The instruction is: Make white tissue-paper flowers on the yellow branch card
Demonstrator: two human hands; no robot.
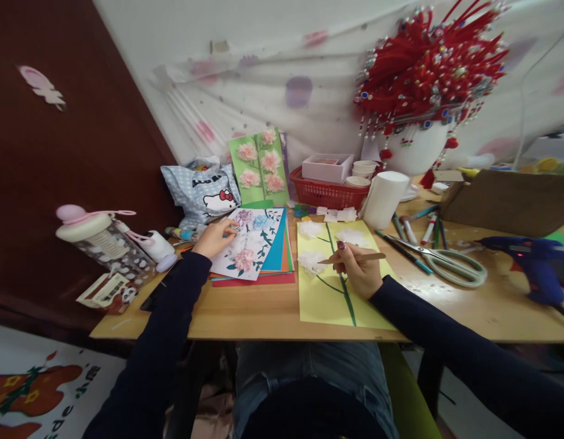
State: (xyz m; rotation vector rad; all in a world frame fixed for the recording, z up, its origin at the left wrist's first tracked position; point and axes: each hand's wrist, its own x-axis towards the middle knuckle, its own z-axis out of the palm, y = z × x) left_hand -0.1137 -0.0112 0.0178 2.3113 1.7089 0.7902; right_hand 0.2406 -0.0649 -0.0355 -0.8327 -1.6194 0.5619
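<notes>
My right hand (360, 268) grips a slim brown pointed tool (371, 257) over a yellow sheet (321, 305). The tool's tip meets a white tissue-paper flower (311, 263) on the left of that sheet. A dark green painted stem (349, 305) with thin branches runs up the sheet. Two more white flowers, one upper left (310, 229) and one upper right (352, 236), lie on it. My left hand (215, 238) rests at the left edge of a printed flower picture (240, 244), its fingers loosely bent and apart. Beneath the picture are coloured paper sheets (275, 259).
Scissors (450, 262), markers (428, 228) and a blue glue gun (528, 259) lie on the right. Behind stand a white paper roll (386, 198), a red basket (330, 194) and a green card with pink flowers (258, 167). A bottle (108, 241) stands left.
</notes>
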